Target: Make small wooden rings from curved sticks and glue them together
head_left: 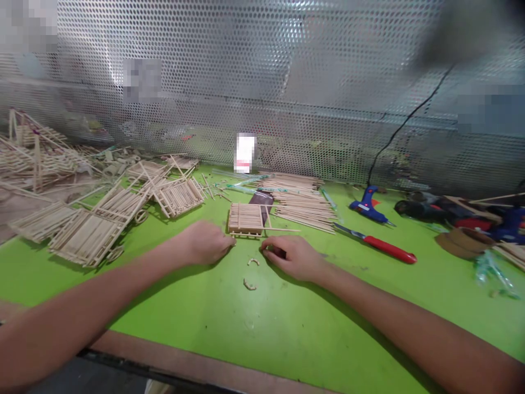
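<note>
A small cart-like frame of thin wooden sticks [246, 218] lies in front of me, with longer sticks jutting out to its right. My left hand [207, 243] is closed, its fingertips at the left end of the frame's front crosspiece. By the right end of that crosspiece, my right hand [295, 256] rests on the table with fingers curled in. Whatever either hand pinches is too small or hidden to tell. Between and below the hands lie two small curved pieces, an upper arc [253, 261] and a lower arc [249, 284].
Bundled wooden sticks [305, 202] lie behind the frame. To the right are a red-handled knife [389, 249], a blue glue gun [369, 207] with a black cord, and a brown tape roll [463, 243]. Several stick carts [88, 235] crowd the left. Perforated metal sheeting [262, 82] backs the green table [184, 317].
</note>
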### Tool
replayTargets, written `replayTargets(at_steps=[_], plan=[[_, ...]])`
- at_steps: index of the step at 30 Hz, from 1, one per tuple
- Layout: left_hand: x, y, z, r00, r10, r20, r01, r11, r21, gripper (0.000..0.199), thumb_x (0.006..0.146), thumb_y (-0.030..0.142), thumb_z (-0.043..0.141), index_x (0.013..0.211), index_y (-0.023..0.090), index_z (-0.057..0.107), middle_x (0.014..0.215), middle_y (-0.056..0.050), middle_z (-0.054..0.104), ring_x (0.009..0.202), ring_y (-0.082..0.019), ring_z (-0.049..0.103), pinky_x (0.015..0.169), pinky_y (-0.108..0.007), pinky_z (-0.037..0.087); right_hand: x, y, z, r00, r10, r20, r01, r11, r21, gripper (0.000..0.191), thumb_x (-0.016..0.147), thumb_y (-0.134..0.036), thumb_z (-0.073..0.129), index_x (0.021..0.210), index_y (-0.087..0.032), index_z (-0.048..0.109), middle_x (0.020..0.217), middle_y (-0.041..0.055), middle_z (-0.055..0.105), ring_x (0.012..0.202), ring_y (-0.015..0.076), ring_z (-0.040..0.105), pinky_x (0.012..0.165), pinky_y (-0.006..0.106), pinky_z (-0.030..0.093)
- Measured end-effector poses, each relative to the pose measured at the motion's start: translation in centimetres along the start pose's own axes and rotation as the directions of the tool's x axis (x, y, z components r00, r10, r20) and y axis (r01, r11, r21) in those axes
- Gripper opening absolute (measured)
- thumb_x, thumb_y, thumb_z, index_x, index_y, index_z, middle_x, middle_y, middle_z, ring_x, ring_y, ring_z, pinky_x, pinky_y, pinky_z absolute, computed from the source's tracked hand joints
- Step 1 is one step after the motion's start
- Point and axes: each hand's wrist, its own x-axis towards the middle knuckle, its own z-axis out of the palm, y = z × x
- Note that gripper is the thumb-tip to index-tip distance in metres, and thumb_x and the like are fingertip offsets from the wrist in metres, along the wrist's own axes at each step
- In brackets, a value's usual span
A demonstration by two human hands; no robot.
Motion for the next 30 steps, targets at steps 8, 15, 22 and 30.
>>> replayTargets(at_steps=[8, 15, 22, 30], plan=[[-0.5, 0.2, -1.1, 0.984, -0.085, 0.155, 0.095, 0.994, -0.059, 0.032, 0.101, 0.026, 0.047, 0.091, 0.021, 0.077, 0.066, -0.003, 0.071, 0.052, -0.015, 0.059, 0.055, -0.029, 0.044, 0.0, 0.1, 0.1, 1.000, -0.003, 0.008, 0.003, 1.000, -0.002, 0.025, 0.100, -0.035, 0.056, 0.107, -0.021, 0.075, 0.092, 0.0050, 0.079, 0.075, 0.0196, 0.069, 0.068, 0.032, 0.049], [-0.7, -0.2, -3.1, 0.946, -0.276, 0.170, 0.278, 0.960, 0.010, 0.037, 0.102, 0.040, 0.049, 0.084, 0.020, 0.075, 0.068, -0.004, 0.071, 0.057, -0.016, 0.062, 0.053, -0.029, 0.043, 0.0, -0.1, 0.0, 1.000, 0.001, -0.004, -0.001, 1.000, -0.011, 0.022, 0.099, -0.032, 0.057, 0.106, -0.021, 0.075, 0.093, 0.0050, 0.079, 0.078, 0.0206, 0.069, 0.069, 0.033, 0.049], [3.2, -3.7, -6.6, 0.872, -0.489, 0.024, 0.462, 0.838, 0.290, 0.028, 0.102, 0.021, 0.047, 0.110, 0.013, 0.073, 0.113, -0.014, 0.071, 0.105, -0.028, 0.067, 0.090, -0.044, 0.053, -0.1, 0.0, 0.2, 1.000, -0.008, -0.013, 0.008, 1.000, 0.004, 0.021, 0.099, -0.030, 0.057, 0.107, -0.020, 0.074, 0.089, 0.0043, 0.078, 0.074, 0.0191, 0.068, 0.068, 0.031, 0.048], [9.5, -8.4, -4.3, 0.743, -0.636, 0.209, 0.517, 0.743, 0.426, 0.038, 0.099, 0.036, 0.066, 0.131, 0.016, 0.061, 0.131, -0.012, 0.063, 0.111, -0.026, 0.066, 0.093, -0.046, 0.059, -0.1, 0.2, 0.5, 0.999, -0.038, -0.018, 0.038, 0.999, -0.015, 0.019, 0.098, -0.029, 0.058, 0.108, -0.022, 0.073, 0.091, 0.0035, 0.078, 0.077, 0.0194, 0.069, 0.068, 0.030, 0.045]])
